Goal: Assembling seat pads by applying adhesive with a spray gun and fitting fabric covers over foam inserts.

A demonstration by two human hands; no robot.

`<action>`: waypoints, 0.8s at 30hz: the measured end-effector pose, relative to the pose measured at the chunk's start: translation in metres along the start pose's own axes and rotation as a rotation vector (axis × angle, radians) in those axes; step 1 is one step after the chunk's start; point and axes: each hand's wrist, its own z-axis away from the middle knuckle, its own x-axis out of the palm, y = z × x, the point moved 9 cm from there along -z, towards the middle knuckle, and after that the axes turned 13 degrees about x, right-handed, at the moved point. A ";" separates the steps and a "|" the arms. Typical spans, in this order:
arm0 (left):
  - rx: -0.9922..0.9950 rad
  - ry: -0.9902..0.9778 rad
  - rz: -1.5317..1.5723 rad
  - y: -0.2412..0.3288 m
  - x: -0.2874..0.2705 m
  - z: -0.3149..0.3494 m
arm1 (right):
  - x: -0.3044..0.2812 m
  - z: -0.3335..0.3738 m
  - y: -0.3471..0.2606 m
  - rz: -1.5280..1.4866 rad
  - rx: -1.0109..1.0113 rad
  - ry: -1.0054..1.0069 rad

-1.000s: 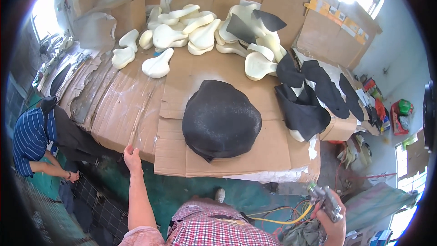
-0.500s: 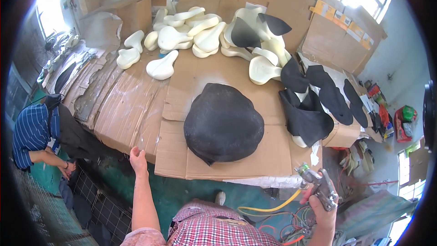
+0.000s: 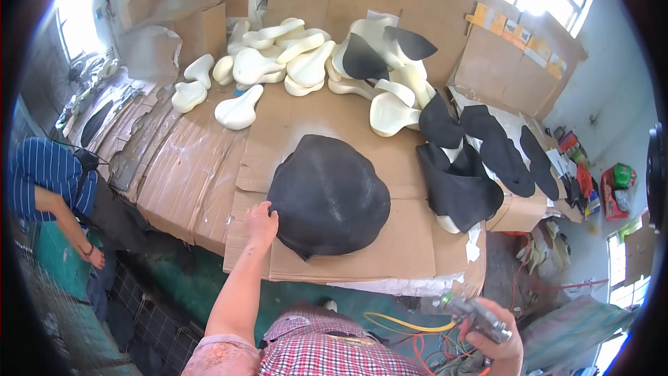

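Note:
A broad, rounded black cover sheet [image 3: 330,195] lies on the cardboard-covered table in front of me, with pale streaks across its middle. At its left edge is my left hand [image 3: 261,226], its fingers drawn together on the rim; the fingertips are partly hidden. My right hand [image 3: 502,338] is wrapped round a metal spray gun [image 3: 480,319], held off the table's front edge at the lower right. A yellow hose [image 3: 410,327] runs near the gun.
Cream foam bicycle saddles [image 3: 306,63] are heaped at the back of the table. Black cover pieces [image 3: 508,157] lie at the right, one draped cover [image 3: 459,184] close to the sheet. A person in a striped shirt [image 3: 49,174] bends at the left. Hoses [image 3: 421,351] hang below.
My left hand has moved forward and right, from beside the table edge to the black sheet's rim. Pale streaks now show on the sheet. The spray gun has tilted and dropped slightly.

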 end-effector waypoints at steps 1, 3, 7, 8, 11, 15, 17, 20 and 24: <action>-0.016 -0.014 -0.118 0.005 0.000 -0.001 | -0.001 0.004 0.005 0.005 -0.004 -0.003; -0.034 -0.027 -0.241 0.013 -0.003 -0.003 | -0.009 0.008 0.006 -0.179 -0.058 0.081; -0.070 -0.047 -0.223 0.023 -0.001 -0.009 | -0.022 0.015 0.001 -0.184 -0.071 0.154; -0.036 -0.024 -0.226 0.030 0.000 -0.012 | -0.016 0.015 0.003 -0.149 -0.053 0.079; -0.090 0.036 -0.066 0.012 0.005 -0.014 | 0.004 0.006 -0.006 -0.120 0.021 -0.022; -0.247 0.055 0.228 -0.021 0.027 -0.016 | -0.016 -0.004 -0.005 -0.150 -0.146 0.161; -0.559 0.262 0.694 -0.060 0.038 0.003 | -0.026 -0.002 -0.002 -0.175 -0.109 0.211; -0.680 0.150 0.888 0.016 0.051 0.010 | -0.032 0.018 0.011 -0.190 -0.090 0.249; -0.574 0.025 1.016 0.019 0.049 0.011 | -0.013 -0.001 0.016 -0.223 -0.091 0.170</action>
